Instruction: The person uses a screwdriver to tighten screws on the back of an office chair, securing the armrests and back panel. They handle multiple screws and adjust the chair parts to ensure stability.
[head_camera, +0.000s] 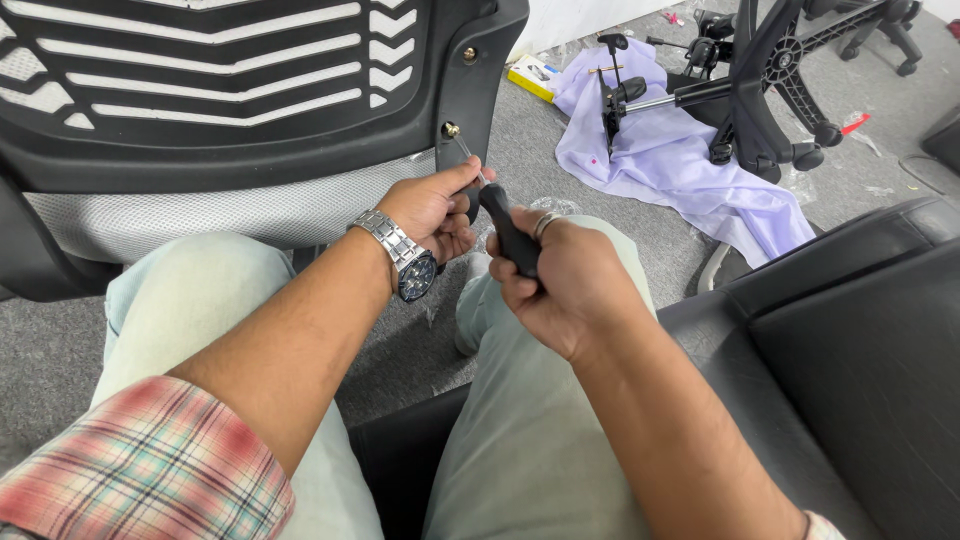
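- Right hand (560, 285): fingers clenched round the black handle of the screwdriver (508, 235), just below and right of the screw (451, 130).
- Screwdriver shaft slants up-left from the handle; tip meets the brass screw on the black chair back (300, 150), at its right edge.
- Left hand (435, 212): fingers pinch the shaft just below the screw; steel watch (403, 257) on that wrist.
- Second screw (469, 54) sits above the first on the same frame.
- Right of the screw, well apart: lilac cloth (680, 165) on the grey floor (60, 350), chair base (775, 80) lying partly on it.
- Yellow box (532, 76) near the cloth's left edge.
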